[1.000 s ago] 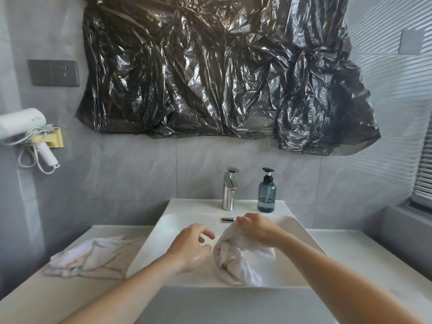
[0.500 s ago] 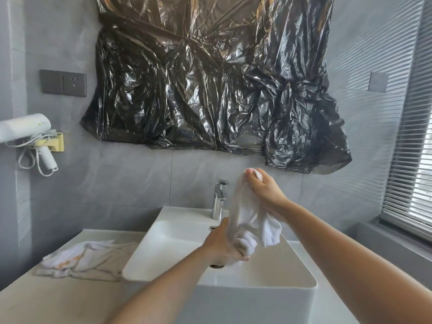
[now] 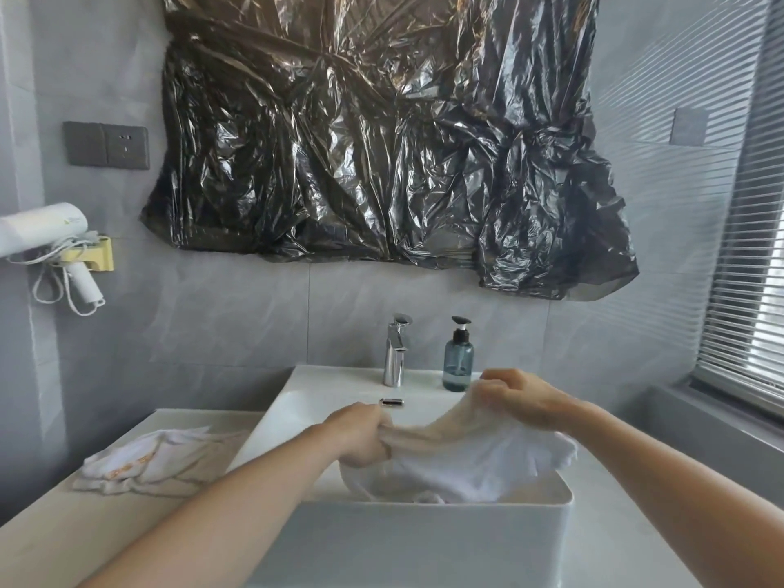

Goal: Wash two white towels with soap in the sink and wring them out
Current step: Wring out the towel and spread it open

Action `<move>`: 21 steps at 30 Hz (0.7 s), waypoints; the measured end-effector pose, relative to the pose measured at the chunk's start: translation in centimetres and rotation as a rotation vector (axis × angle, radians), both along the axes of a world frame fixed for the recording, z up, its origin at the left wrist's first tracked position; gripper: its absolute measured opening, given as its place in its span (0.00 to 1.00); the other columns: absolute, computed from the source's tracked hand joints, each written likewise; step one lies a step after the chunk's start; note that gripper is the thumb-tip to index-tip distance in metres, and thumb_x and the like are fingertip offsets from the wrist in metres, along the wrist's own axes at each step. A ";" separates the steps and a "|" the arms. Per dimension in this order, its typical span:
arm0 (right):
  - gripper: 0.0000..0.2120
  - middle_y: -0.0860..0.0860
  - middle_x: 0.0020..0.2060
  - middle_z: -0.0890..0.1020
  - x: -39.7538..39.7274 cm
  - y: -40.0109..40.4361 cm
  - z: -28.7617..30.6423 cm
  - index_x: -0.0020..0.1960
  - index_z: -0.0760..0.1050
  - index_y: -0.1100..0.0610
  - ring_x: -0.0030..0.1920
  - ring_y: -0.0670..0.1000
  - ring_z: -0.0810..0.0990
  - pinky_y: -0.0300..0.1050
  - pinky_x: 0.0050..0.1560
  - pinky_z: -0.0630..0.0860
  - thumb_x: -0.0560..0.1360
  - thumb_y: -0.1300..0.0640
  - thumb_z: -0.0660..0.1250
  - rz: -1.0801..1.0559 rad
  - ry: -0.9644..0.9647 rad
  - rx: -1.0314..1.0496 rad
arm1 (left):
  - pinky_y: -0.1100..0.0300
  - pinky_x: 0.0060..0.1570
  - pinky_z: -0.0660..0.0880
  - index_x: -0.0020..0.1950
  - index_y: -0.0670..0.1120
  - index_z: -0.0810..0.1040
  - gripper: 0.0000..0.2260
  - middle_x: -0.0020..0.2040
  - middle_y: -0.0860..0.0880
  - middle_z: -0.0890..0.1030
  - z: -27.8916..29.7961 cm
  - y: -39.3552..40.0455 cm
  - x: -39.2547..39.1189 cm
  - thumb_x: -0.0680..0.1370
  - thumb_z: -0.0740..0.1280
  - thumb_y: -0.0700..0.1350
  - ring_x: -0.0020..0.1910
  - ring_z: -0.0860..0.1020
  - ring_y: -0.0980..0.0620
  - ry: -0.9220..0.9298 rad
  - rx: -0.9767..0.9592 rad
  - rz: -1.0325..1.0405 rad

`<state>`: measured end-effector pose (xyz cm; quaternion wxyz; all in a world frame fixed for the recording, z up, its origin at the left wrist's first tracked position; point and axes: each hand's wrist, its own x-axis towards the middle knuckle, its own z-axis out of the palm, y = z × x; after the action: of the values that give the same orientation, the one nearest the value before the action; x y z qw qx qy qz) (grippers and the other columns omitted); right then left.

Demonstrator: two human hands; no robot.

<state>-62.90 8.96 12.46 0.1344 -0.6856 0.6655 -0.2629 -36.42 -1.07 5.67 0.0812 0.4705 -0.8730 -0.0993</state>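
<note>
A wet white towel [image 3: 475, 456] hangs stretched between both hands above the white sink [image 3: 424, 541]. My left hand [image 3: 360, 435] grips its left end in a fist. My right hand [image 3: 522, 396] pinches the right end, held a little higher. The towel's lower folds droop into the basin. A second white towel [image 3: 157, 464] with pale orange marks lies crumpled on the counter left of the sink. The blue soap bottle [image 3: 458, 362] with a black pump stands at the sink's back rim, right of the chrome tap [image 3: 396, 350].
A white hair dryer [image 3: 42, 231] hangs in a yellow holder on the left wall. Black plastic sheeting [image 3: 382, 142] covers the wall above the sink. A window with blinds [image 3: 759, 248] is at the right. The pale counter [image 3: 63, 532] runs along both sides of the sink.
The towel was held vertically with my right hand high above the left. Now my right hand has dropped and both hands have pulled apart, spreading the towel sideways over the basin.
</note>
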 end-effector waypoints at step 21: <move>0.13 0.54 0.47 0.88 2.5 -4.4 -1.4 0.53 0.83 0.54 0.49 0.54 0.85 0.52 0.52 0.82 0.71 0.54 0.67 -0.090 -0.361 -0.122 | 0.54 0.58 0.79 0.62 0.53 0.77 0.33 0.55 0.55 0.83 4.5 -0.8 -2.2 0.58 0.79 0.59 0.55 0.81 0.53 0.343 0.264 -0.031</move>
<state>-60.36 4.60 11.05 0.1977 -0.6038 0.6433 -0.4273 -38.60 -1.85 10.21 0.1647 0.4399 -0.8330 -0.2925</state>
